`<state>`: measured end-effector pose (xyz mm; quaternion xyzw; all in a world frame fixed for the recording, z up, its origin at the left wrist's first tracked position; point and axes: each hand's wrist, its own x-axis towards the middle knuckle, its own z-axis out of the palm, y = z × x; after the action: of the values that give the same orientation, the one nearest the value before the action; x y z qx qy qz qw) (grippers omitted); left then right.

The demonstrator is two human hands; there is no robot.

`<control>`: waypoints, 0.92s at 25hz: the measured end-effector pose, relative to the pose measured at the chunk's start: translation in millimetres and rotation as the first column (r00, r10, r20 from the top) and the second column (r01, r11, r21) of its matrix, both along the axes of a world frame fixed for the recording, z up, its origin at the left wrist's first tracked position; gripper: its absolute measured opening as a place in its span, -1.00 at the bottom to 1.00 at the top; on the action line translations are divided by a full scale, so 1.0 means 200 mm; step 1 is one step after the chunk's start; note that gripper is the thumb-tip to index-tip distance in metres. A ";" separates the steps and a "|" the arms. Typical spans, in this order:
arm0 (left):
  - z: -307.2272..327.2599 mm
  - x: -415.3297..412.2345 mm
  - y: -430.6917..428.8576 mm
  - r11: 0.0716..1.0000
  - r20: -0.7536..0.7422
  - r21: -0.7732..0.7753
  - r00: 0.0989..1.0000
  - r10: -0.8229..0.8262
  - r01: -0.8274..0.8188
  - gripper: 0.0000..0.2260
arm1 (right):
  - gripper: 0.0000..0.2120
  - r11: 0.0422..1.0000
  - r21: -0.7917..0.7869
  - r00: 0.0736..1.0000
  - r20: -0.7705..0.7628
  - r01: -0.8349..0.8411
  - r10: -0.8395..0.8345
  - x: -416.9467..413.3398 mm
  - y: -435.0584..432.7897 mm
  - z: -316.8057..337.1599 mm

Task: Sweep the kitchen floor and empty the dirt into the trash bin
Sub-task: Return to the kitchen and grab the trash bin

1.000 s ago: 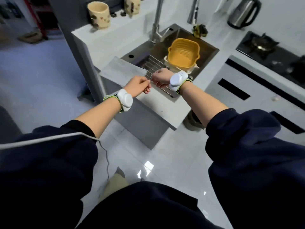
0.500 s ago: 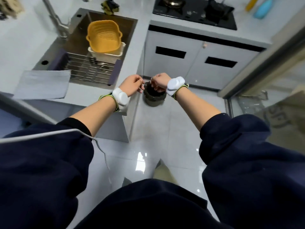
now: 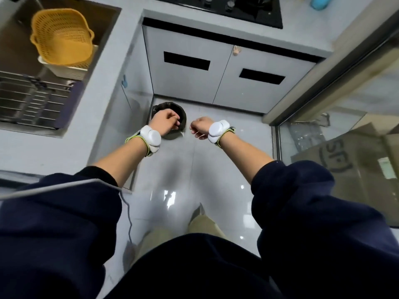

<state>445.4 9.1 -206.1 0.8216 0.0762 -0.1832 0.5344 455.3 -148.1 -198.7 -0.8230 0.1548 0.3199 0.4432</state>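
Observation:
A dark round trash bin (image 3: 161,108) stands on the glossy grey tiled floor (image 3: 207,169), in the corner where the sink counter meets the lower cabinets. My left hand (image 3: 165,124) hovers over the bin's mouth as a fist and hides part of the rim. To its right, over bare floor, my right hand (image 3: 200,127) is also curled, with nothing visible in it. Each wrist wears a white band. No broom or dustpan is in view.
On the left a steel sink (image 3: 19,50) holds a yellow colander (image 3: 61,37) and a wire rack (image 3: 28,100). White cabinet doors (image 3: 190,78) stand under a black stove (image 3: 237,9). A glass sliding door (image 3: 336,134) at the right has a cardboard box (image 3: 354,160) behind it.
The view has swung right and down, from the sink counter to the floor corner with the bin. My hands, which were touching, have moved apart; the left one is now over the bin.

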 end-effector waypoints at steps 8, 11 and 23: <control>-0.36 0.55 -0.16 0.982 -0.163 -0.039 0.971 0.177 -0.186 -0.72 | -0.69 1.000 0.003 0.990 -0.139 -0.009 0.009 0.69 -0.09 -0.33; -0.51 0.76 -0.13 0.970 -0.214 -0.056 0.951 0.221 -0.238 -0.73 | -0.69 0.998 0.058 0.986 -0.167 0.032 -0.022 0.94 -0.04 -0.48; -1.90 1.21 0.08 0.865 -0.431 0.006 0.780 0.455 -0.502 -0.79 | -0.74 0.994 -0.039 0.892 -0.444 -0.107 0.079 1.55 0.16 -1.97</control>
<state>687.1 26.1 -586.7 0.6860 0.3846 -0.2168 0.5784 765.1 -116.9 -592.9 -0.7487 0.2219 0.5142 0.3548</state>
